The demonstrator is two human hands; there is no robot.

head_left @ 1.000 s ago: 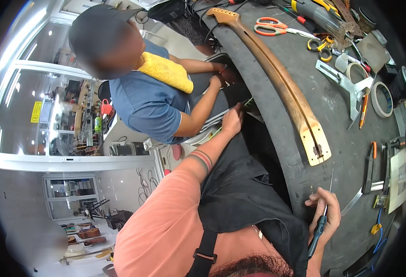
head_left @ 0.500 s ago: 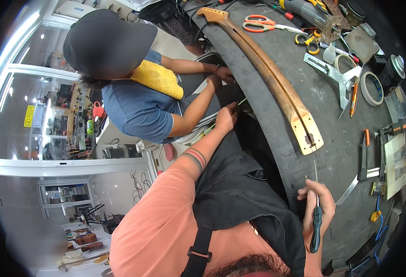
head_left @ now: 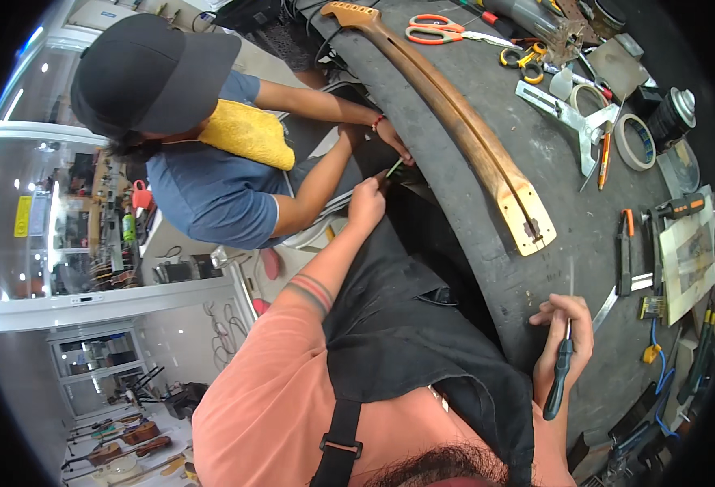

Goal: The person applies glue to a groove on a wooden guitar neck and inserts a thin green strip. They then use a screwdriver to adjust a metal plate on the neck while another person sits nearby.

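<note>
My right hand (head_left: 568, 329) is closed round a screwdriver (head_left: 559, 381) at the bench's near edge; its dark green handle points down toward me and its thin shaft points away. My left hand (head_left: 367, 203) is a fist off the bench's left edge, gripping a thin green stick (head_left: 394, 168) whose tip shows beyond the fingers. A wooden guitar neck (head_left: 447, 105) lies along the dark workbench (head_left: 422, 154), a long slot down its middle and its pale heel nearest my right hand. A co-worker's hand (head_left: 394, 140) is close to the stick's tip.
The co-worker in a blue shirt (head_left: 211, 191) sits at the left. Orange-handled scissors (head_left: 434, 30), yellow scissors (head_left: 524, 59), a metal square (head_left: 572, 118), an orange pencil (head_left: 605, 154), tape rolls (head_left: 636, 142) and a clamp (head_left: 625, 252) lie on the bench's far and right parts.
The view has shifted, so the bench and neck sit further left and up. The co-worker's hand has come nearer the stick's tip. My right hand still holds the screwdriver.
</note>
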